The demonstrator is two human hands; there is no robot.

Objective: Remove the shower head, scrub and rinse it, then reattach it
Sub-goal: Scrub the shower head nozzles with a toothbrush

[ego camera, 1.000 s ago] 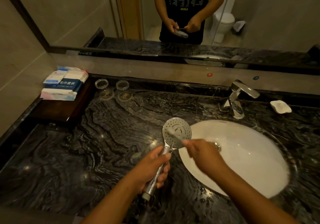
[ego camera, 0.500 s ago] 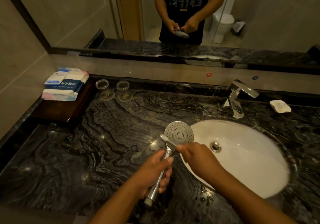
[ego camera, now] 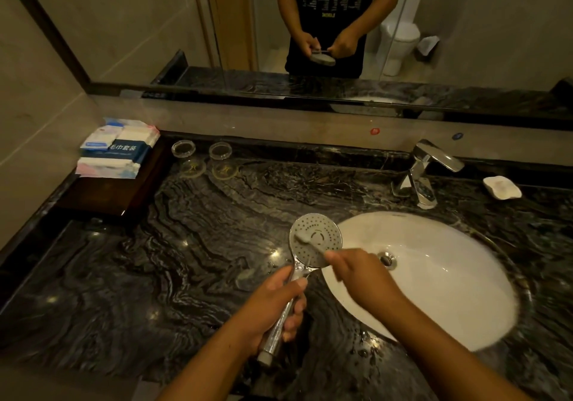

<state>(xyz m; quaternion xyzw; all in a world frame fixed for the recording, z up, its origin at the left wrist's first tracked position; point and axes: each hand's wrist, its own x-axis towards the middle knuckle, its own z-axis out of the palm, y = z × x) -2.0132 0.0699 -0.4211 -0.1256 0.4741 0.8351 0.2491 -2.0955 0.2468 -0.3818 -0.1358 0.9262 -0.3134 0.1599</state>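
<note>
Black veined marble counter (ego camera: 155, 276), white oval basin (ego camera: 449, 292), wide wall mirror (ego camera: 155, 28), beige tiled walls (ego camera: 31, 90), dim warm light

One wide-angle camera sits on the person's head, close above the sink (ego camera: 449, 279), facing forward and down; the bench (ego camera: 155, 261) spreads left of the sink, and the mirror (ego camera: 139, 28) rises behind it.

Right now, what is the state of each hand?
Left hand: closed around the handle of the shower head.
Right hand: closed on a small brush, its head on the spray face.
</note>
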